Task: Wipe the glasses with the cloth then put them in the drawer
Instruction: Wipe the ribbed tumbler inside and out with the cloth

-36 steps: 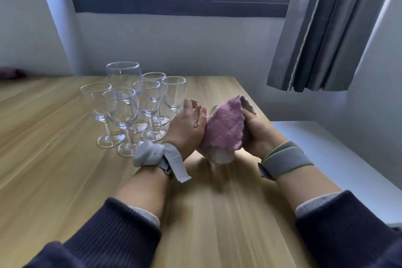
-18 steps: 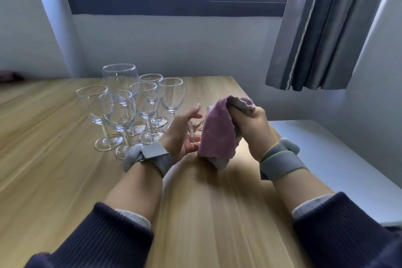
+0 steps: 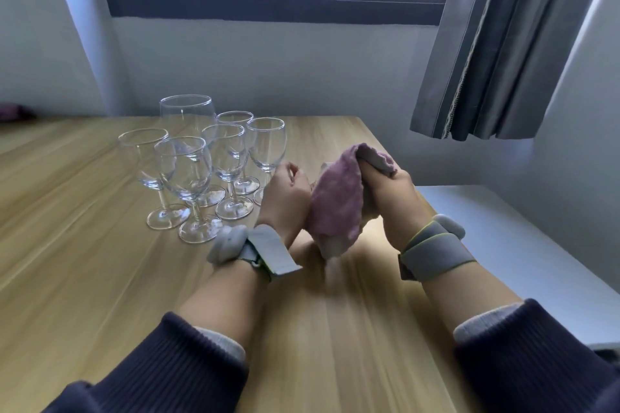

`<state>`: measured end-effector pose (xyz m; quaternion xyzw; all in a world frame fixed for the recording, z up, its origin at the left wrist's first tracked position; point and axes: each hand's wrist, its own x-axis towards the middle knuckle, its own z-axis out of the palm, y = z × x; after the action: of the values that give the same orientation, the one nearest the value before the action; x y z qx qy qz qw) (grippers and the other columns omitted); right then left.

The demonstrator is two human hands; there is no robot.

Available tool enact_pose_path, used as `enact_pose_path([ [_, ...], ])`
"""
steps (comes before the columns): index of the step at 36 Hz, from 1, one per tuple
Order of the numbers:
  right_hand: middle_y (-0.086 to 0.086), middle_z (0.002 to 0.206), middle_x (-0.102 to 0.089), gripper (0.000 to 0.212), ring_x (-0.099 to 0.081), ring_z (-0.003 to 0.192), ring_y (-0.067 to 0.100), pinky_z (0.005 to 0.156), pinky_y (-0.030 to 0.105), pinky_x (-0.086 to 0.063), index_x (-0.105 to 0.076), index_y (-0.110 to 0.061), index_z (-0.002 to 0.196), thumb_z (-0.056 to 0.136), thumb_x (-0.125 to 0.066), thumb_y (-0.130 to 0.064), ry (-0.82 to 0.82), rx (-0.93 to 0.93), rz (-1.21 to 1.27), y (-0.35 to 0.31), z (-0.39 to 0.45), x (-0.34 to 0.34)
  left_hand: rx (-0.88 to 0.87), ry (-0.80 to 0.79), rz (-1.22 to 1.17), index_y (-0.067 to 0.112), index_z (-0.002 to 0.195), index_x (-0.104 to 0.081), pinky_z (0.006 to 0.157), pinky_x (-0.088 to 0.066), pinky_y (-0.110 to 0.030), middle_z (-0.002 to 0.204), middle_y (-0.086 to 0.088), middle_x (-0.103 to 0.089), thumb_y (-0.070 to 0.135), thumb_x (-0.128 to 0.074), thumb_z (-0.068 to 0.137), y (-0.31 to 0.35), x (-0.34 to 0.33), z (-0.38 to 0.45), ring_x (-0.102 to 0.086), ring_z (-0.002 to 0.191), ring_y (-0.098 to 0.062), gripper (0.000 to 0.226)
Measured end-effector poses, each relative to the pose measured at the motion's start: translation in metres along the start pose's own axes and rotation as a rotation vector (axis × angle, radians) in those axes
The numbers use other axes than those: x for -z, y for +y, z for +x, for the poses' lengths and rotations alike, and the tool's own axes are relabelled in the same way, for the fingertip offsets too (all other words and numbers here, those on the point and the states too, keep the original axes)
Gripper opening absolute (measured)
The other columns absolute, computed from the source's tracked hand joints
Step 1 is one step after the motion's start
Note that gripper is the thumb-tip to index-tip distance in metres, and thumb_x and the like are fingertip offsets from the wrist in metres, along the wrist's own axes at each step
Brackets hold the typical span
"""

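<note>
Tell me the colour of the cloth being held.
The cloth is a dusty pink-purple with a paler underside, seen in the head view, gripped by the right hand.

No text, label, brand, number or sign can be read anywhere: none on the clear stemmed wine glasses [image 3: 201, 171], the pink fluffy cloth [image 3: 339, 201], the grey fabric wrist straps [image 3: 436, 251] or the light wooden table [image 3: 84, 261].

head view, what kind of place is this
Probably a home room, perhaps in a flat: a light wooden table under a dark-framed window facing apartment blocks, a grey curtain, and clear stemmed glasses.
</note>
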<state>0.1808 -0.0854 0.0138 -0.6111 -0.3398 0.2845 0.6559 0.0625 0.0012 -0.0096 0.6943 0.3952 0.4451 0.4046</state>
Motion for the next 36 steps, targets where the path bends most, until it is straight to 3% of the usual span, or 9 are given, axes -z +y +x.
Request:
enact_pose_path([
  [4,0.012,0.095,-0.07,0.032,-0.066,0.096,0.03,0.089,0.043,-0.053,-0.063,-0.014,0.095,0.081,-0.07,-0.042,0.003,-0.102,0.123,0.008,0.007,0.0,-0.303,0.026,0.182,0.011,0.099,-0.047,0.07,-0.039,-0.033,0.081,-0.005,-0.052,0.018,-0.043,0.098,0.004,0.003,-0.004,-0.048,0.073,-0.022,0.007],
  [8,0.012,0.09,-0.07,0.031,-0.066,0.097,0.032,0.087,0.04,-0.054,-0.064,-0.012,0.093,0.082,-0.07,-0.04,0.01,-0.13,0.2,0.009,0.007,0.0,-0.407,0.006,0.246,0.013,0.096,-0.044,0.069,-0.037,-0.03,0.083,-0.004,-0.052,0.015,-0.046,0.097,0.004,0.005,-0.006,-0.049,0.075,-0.021,0.003],
  [12,0.005,0.078,-0.067,0.013,-0.064,0.076,0.018,0.059,0.019,-0.053,-0.062,-0.016,0.081,0.087,-0.067,-0.027,0.084,-0.056,0.207,0.006,-0.001,-0.001,-0.244,-0.042,0.14,0.013,0.094,-0.047,0.067,-0.041,-0.032,0.072,0.002,-0.049,0.014,-0.049,0.095,0.003,0.003,-0.008,-0.046,0.064,-0.013,0.003],
  [18,0.007,0.092,-0.067,0.013,-0.063,0.099,0.026,0.093,0.039,-0.05,-0.06,-0.017,0.087,0.086,-0.068,-0.027,0.116,-0.074,0.17,0.011,0.003,-0.006,-0.076,-0.119,-0.025,0.017,0.087,-0.05,0.066,-0.044,-0.03,0.071,-0.002,-0.051,0.012,-0.053,0.093,0.004,0.001,-0.008,-0.05,0.07,-0.018,0.008],
  [21,0.005,0.087,-0.067,0.013,-0.063,0.094,0.024,0.09,0.037,-0.051,-0.06,-0.018,0.083,0.086,-0.068,-0.027,0.135,-0.055,0.14,0.012,0.004,-0.006,0.111,-0.202,-0.267,0.011,0.09,-0.051,0.059,-0.042,-0.017,0.075,-0.002,-0.048,0.008,-0.055,0.091,0.013,0.001,-0.009,-0.049,0.073,-0.016,0.004],
  [24,0.007,0.078,-0.068,0.015,-0.065,0.084,0.023,0.081,0.034,-0.053,-0.063,-0.015,0.077,0.084,-0.07,-0.026,0.149,0.013,0.109,0.01,0.001,-0.007,0.37,-0.302,-0.624,0.011,0.081,-0.049,0.063,-0.04,-0.026,0.078,-0.003,-0.048,0.02,-0.058,0.087,0.019,0.004,-0.009,-0.049,0.071,-0.017,0.014],
  [27,0.003,0.061,-0.065,0.021,-0.063,0.062,0.011,0.065,0.024,-0.052,-0.064,-0.013,0.067,0.08,-0.075,-0.025,0.135,0.102,0.067,0.007,-0.002,-0.009,0.503,-0.251,-0.781,0.01,0.075,-0.049,0.058,-0.038,-0.026,0.071,-0.003,-0.045,0.022,-0.049,0.095,0.016,0.006,-0.007,-0.045,0.061,-0.015,0.022],
  [32,-0.013,0.044,-0.058,0.02,-0.053,0.043,-0.003,0.049,0.011,-0.043,-0.062,-0.016,0.064,0.08,-0.075,-0.016,0.085,0.232,-0.018,0.008,-0.005,-0.013,0.679,-0.266,-0.74,0.005,0.106,-0.046,0.057,-0.041,-0.028,0.071,-0.008,-0.049,0.037,-0.048,0.093,0.006,0.009,-0.002,-0.05,0.062,-0.022,0.034],
  [36,-0.015,0.044,-0.058,0.022,-0.054,0.043,-0.004,0.049,0.01,-0.042,-0.061,-0.019,0.063,0.079,-0.075,-0.013,0.062,0.285,-0.074,0.009,-0.007,-0.014,0.696,-0.331,-0.59,0.008,0.084,-0.051,0.054,-0.038,-0.025,0.06,-0.004,-0.048,0.033,-0.048,0.092,0.005,0.01,-0.006,-0.048,0.058,-0.02,0.027],
])
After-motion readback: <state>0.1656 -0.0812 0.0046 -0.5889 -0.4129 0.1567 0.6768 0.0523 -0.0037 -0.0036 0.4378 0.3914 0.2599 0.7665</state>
